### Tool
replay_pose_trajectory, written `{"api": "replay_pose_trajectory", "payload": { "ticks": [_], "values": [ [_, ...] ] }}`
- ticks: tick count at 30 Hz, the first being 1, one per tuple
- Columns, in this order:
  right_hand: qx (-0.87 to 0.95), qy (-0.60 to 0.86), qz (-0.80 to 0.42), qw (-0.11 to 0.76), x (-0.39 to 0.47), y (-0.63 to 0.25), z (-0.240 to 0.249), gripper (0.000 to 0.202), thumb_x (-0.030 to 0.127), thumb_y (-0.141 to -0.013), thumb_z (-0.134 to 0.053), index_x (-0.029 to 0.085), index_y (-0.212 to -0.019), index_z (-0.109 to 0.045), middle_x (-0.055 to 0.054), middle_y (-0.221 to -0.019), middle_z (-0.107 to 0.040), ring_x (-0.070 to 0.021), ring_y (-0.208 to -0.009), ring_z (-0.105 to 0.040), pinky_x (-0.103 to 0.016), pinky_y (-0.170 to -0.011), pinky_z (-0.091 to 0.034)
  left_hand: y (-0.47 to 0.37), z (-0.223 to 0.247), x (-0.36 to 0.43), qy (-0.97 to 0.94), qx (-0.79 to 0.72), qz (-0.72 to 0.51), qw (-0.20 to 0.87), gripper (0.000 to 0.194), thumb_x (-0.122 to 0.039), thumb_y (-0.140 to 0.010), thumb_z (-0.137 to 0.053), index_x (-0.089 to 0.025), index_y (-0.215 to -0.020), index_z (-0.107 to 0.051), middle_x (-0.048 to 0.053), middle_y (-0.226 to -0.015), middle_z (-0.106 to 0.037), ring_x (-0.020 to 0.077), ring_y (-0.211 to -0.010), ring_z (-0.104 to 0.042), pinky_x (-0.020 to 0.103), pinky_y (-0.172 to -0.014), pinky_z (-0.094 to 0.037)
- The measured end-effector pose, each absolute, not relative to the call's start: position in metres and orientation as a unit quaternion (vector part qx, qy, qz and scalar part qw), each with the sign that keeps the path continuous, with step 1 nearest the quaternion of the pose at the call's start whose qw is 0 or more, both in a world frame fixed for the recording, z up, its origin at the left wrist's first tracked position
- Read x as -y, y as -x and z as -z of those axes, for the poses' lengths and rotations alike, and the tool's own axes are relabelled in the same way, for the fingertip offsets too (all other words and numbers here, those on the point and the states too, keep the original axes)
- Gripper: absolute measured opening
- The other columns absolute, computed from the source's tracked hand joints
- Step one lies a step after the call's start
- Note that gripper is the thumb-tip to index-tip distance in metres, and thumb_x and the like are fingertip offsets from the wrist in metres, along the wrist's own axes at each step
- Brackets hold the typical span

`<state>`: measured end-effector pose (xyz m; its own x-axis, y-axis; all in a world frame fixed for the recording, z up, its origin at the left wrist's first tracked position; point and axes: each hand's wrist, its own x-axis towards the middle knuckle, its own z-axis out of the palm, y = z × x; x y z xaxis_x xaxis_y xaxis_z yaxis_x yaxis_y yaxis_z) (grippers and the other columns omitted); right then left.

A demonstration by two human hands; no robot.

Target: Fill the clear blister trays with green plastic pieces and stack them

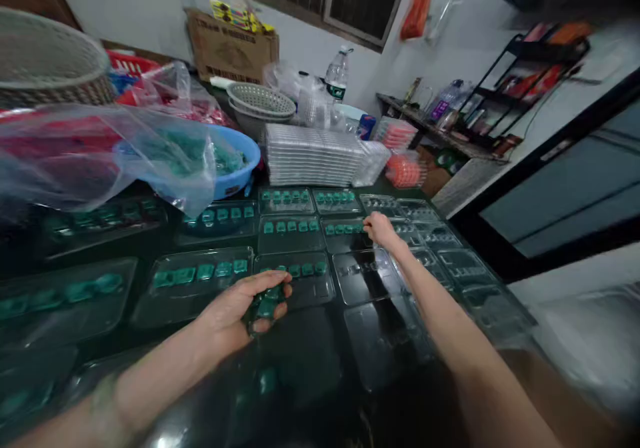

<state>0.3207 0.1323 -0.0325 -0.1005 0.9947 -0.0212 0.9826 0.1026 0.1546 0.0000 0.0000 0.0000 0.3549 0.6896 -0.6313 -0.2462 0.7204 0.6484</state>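
Left hand (250, 305) cupping green pieces (269, 303) — right hand (383, 230) at a tray (344, 233)

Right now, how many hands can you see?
2. The left hand is near the middle, curled around green pieces. The right hand is farther forward, at the right end of a clear tray.

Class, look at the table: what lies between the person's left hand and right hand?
Between the left hand and right hand lie clear plastic trays with small green pieces in rows, seen in the head view.
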Motion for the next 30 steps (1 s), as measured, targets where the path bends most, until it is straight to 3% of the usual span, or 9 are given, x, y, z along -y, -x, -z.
{"api": "replay_pose_trajectory", "payload": {
  "ticks": [4,8,11,15,24,30],
  "values": [
    [-0.730,-0.678,-0.064,0.055,-0.128,-0.320,0.020,0.027,0.021,-0.077,-0.046,0.017,-0.100,-0.060,-0.010,-0.095,-0.059,-0.0201,-0.087,-0.057,-0.025,-0.070,-0.042,-0.003,-0.002,0.003,-0.244,-0.476,-0.292,0.793,0.031,-0.034,-0.064,-0.067,-0.017,-0.089,-0.056,0.005,-0.083,-0.057,0.0097,-0.053,-0.054,0.015,-0.033,-0.020],
    [-0.753,-0.653,-0.069,0.034,-0.123,-0.317,0.010,0.044,0.019,-0.077,-0.046,0.026,-0.121,-0.045,-0.008,-0.113,-0.051,-0.0190,-0.093,-0.055,-0.025,-0.073,-0.041,0.001,-0.003,0.005,-0.235,-0.483,-0.295,0.790,0.033,-0.032,-0.063,-0.068,-0.017,-0.090,-0.056,0.005,-0.083,-0.058,0.0114,-0.055,-0.056,0.014,-0.032,-0.020],
    [-0.781,-0.621,-0.051,0.034,-0.124,-0.313,0.011,0.038,0.018,-0.077,-0.047,0.030,-0.113,-0.052,-0.003,-0.112,-0.052,-0.0165,-0.095,-0.054,-0.022,-0.075,-0.039,0.004,-0.002,0.007,-0.231,-0.486,-0.301,0.787,0.032,-0.032,-0.064,-0.067,-0.017,-0.090,-0.056,0.004,-0.082,-0.057,0.0107,-0.052,-0.055,0.014,-0.032,-0.020],
    [-0.785,-0.617,-0.036,0.029,-0.132,-0.312,0.022,0.030,0.016,-0.075,-0.049,0.025,-0.102,-0.059,-0.004,-0.104,-0.057,-0.0172,-0.095,-0.052,-0.022,-0.075,-0.038,0.005,-0.002,0.009,-0.236,-0.484,-0.302,0.787,0.032,-0.032,-0.064,-0.067,-0.017,-0.089,-0.056,0.004,-0.082,-0.057,0.0111,-0.052,-0.055,0.014,-0.032,-0.019],
    [-0.764,-0.644,-0.008,-0.027,-0.141,-0.316,0.036,0.023,0.017,-0.070,-0.053,0.021,-0.093,-0.056,-0.003,-0.081,-0.061,-0.0144,-0.072,-0.053,-0.021,-0.061,-0.033,0.013,0.001,0.011,-0.182,-0.466,-0.319,0.805,0.034,-0.034,-0.063,-0.068,-0.015,-0.089,-0.057,0.004,-0.080,-0.057,0.0095,-0.052,-0.053,0.014,-0.032,-0.022],
    [-0.759,-0.643,0.041,-0.090,-0.146,-0.315,0.022,0.008,0.019,-0.068,-0.054,0.019,-0.076,-0.054,-0.001,-0.069,-0.057,-0.0128,-0.064,-0.051,-0.021,-0.057,-0.032,0.018,0.002,0.015,-0.171,-0.448,-0.332,0.812,0.032,-0.034,-0.064,-0.066,-0.015,-0.088,-0.057,0.004,-0.076,-0.056,0.0094,-0.051,-0.052,0.013,-0.032,-0.020]
  ]
}}
